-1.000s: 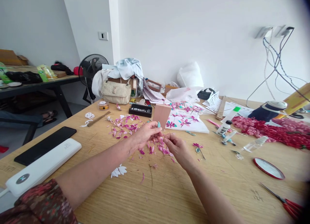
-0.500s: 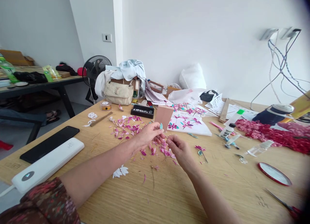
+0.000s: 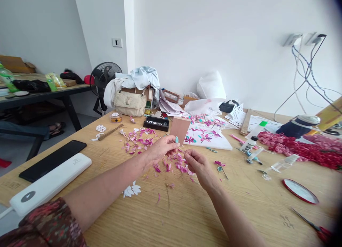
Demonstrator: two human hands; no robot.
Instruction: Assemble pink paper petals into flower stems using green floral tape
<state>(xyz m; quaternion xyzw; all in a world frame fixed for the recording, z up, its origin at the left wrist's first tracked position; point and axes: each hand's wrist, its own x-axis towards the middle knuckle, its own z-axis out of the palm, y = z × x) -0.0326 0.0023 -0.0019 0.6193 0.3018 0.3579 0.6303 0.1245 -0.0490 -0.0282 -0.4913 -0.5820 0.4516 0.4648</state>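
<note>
1. one teal petal (image 3: 176, 139) shows in the head view, pinched between the thumb and fingers of the left hand (image 3: 163, 147).
2. the right hand (image 3: 198, 163) is just beside, fingertips drawn together; i cannot tell whether they hold anything.
3. loose pink petals (image 3: 182, 166) lie on the table (image 3: 187, 218), near both hands.
4. several flowers (image 3: 205, 137) on the white sheet (image 3: 224, 145) look assembled; the loose petals and white cutouts (image 3: 135, 188) look unassembled.
</note>
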